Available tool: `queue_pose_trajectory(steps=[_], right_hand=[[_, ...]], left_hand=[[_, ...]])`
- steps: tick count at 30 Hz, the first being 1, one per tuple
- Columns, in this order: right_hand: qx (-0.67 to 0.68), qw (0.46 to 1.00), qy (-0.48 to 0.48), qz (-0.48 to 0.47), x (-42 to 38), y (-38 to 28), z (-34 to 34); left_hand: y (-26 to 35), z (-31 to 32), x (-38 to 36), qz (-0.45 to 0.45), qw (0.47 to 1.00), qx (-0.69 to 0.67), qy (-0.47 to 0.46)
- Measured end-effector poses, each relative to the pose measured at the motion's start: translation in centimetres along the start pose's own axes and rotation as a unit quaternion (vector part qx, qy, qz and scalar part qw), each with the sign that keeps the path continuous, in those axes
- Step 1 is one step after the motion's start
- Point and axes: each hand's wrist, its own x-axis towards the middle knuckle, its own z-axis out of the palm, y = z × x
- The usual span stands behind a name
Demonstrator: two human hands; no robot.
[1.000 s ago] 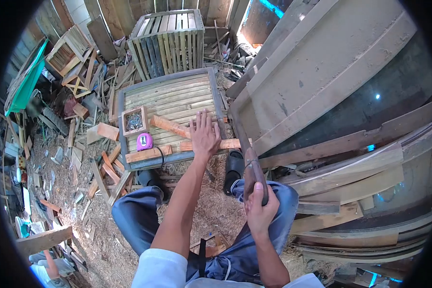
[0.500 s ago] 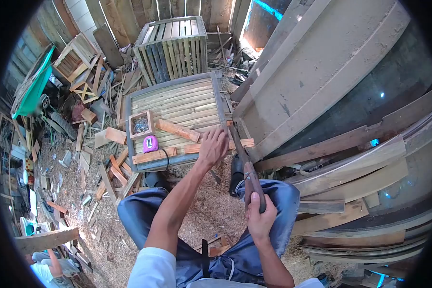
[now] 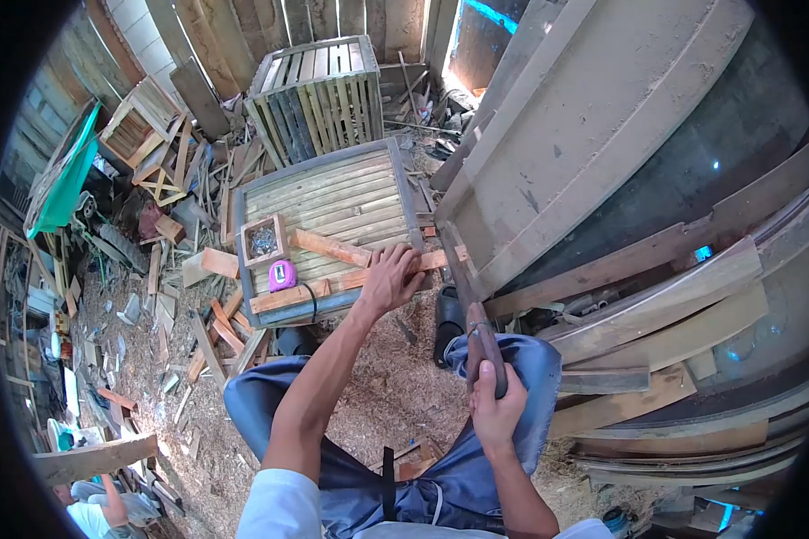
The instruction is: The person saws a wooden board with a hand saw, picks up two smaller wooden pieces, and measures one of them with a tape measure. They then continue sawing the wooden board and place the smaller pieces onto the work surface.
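Observation:
My left hand (image 3: pixel 392 277) presses down on a reddish wood strip (image 3: pixel 433 260) at the near right edge of the slatted work surface (image 3: pixel 333 202), fingers closed over it. In my right hand (image 3: pixel 497 404) is the handle of a long tool (image 3: pixel 482 337), its narrow dark end lying across the strip's outer end. A second wood piece (image 3: pixel 331 247) lies just beyond my left hand, and another (image 3: pixel 289 296) lies along the near edge. Beside them are a pink tape measure (image 3: pixel 281 275) and a small wooden box of metal bits (image 3: pixel 262 241).
A slatted crate (image 3: pixel 319 103) stands behind the surface. Large boards (image 3: pixel 566 153) lean at the right above stacked planks (image 3: pixel 683 314). Wood scraps cover the floor at left, near a green sheet (image 3: pixel 70 180). Another person (image 3: pixel 108 508) is at the lower left beside a beam (image 3: pixel 94 460).
My left hand has shifted slightly left and nearer with the strip. The tool's far end has moved to the right and now crosses the strip farther out.

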Motion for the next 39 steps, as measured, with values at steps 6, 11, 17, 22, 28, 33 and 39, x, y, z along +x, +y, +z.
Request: queue_pose_trajectory(steps=[6, 11, 17, 22, 28, 33, 39], right_hand=[[-0.063, 0.997, -0.024, -0.046, -0.2, -1.3, -0.5], [-0.132, 0.988, -0.042, -0.072, -0.2, -4.1, -0.4], [-0.197, 0.975, -0.055, -0.085, 0.0, -5.3, 0.4], [-0.201, 0.974, -0.049, -0.09, 0.0, -6.1, 0.7], [-0.23, 0.967, -0.057, -0.097, 0.1, -6.1, 1.0], [-0.214, 0.97, -0.059, -0.096, 1.2, -5.1, 2.6], [-0.227, 0.967, -0.074, -0.086, 1.9, -7.0, 3.5]], left_hand=[[-1.0, 2.4, 3.9, -0.156, 0.97, 0.128, 0.134], [-2.4, 4.5, 4.7, -0.246, 0.957, 0.121, 0.1], [-2.7, 4.6, 4.4, -0.223, 0.96, 0.121, 0.12], [-2.5, 4.2, 4.7, -0.232, 0.958, 0.122, 0.112], [-2.5, 4.0, 4.8, -0.236, 0.957, 0.125, 0.113], [-2.4, 4.1, 4.9, -0.232, 0.956, 0.127, 0.129], [-2.7, 4.2, 4.5, -0.227, 0.955, 0.126, 0.144]])
